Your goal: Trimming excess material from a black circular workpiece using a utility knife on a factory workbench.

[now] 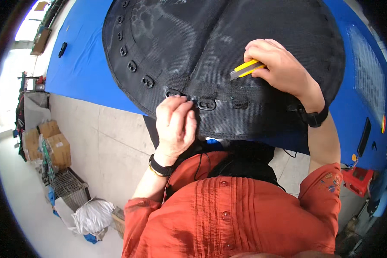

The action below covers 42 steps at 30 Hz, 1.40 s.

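A large round piece of black mesh fabric (262, 47) lies before me, with a seam across it and a band of webbing near its edge. Several black plastic buckles (148, 81) are fixed by webbing loops along the left and near rim. My left hand (176, 122) has its fingers curled together over one buckle at the near rim, partly hiding it. Just right of those fingertips sits another buckle (207, 104). My right hand (279, 64) grips a yellow utility knife (248, 68) above the fabric, its blade out and pointing left. Further right along the webbing, a loop (240, 102) shows no buckle.
A blue-covered table (79, 81) bears the fabric. On it lie a small black object (62, 49) at left, a clear plastic sheet (365, 73) and a long black object (364, 136) at right. Cardboard boxes (58, 148), a wire crate (69, 189) and a red stool (357, 180) stand below.
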Tool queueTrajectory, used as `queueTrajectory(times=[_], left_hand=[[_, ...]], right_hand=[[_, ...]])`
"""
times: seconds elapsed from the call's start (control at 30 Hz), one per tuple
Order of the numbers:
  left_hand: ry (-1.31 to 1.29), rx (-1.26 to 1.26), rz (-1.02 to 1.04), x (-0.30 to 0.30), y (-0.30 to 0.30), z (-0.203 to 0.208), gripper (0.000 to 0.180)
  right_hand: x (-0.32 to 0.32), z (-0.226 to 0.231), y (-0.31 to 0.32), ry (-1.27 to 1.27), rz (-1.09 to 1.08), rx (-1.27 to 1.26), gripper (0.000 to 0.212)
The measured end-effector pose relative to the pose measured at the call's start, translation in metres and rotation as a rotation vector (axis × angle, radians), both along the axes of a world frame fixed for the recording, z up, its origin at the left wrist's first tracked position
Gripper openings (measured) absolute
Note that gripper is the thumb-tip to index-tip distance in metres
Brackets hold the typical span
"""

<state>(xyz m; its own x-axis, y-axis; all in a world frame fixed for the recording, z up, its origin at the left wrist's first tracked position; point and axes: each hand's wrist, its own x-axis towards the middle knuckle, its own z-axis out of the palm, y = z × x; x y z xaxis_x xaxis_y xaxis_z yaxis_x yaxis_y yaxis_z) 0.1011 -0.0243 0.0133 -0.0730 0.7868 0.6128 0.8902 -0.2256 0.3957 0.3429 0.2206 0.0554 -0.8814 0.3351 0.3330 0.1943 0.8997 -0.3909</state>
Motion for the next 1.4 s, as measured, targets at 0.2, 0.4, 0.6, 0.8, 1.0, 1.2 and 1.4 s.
queueTrajectory(times=[0.2, 0.4, 0.6, 0.8, 1.0, 1.2, 1.4], left_hand=[[0.150, -0.007, -0.029, 0.016, 0.015, -0.011, 0.035], [0.182, 0.030, 0.006, 0.015, 0.016, -0.023, 0.030], [0.133, 0.029, -0.008, 0.016, 0.016, -0.021, 0.028], [0.126, 0.040, -0.020, 0.018, 0.017, -0.020, 0.024], [0.154, 0.068, -0.021, 0.013, 0.013, -0.025, 0.022], [0.124, 0.062, -0.030, 0.015, 0.015, -0.025, 0.024], [0.080, -0.016, -0.090, 0.019, 0.009, -0.014, 0.029]], right_hand=[[-0.002, -0.011, -0.003, 0.102, -0.061, -0.057, 0.026], [-0.007, -0.010, -0.004, 0.064, -0.072, -0.079, 0.027], [-0.008, -0.004, -0.017, 0.060, -0.137, -0.158, 0.034], [-0.011, -0.005, -0.034, 0.104, -0.103, -0.287, 0.033], [-0.010, 0.000, -0.069, 0.103, -0.115, -0.470, 0.029], [0.000, 0.001, -0.112, 0.013, -0.194, -0.602, 0.025], [0.003, 0.005, -0.124, 0.007, -0.402, -0.695, 0.027]])
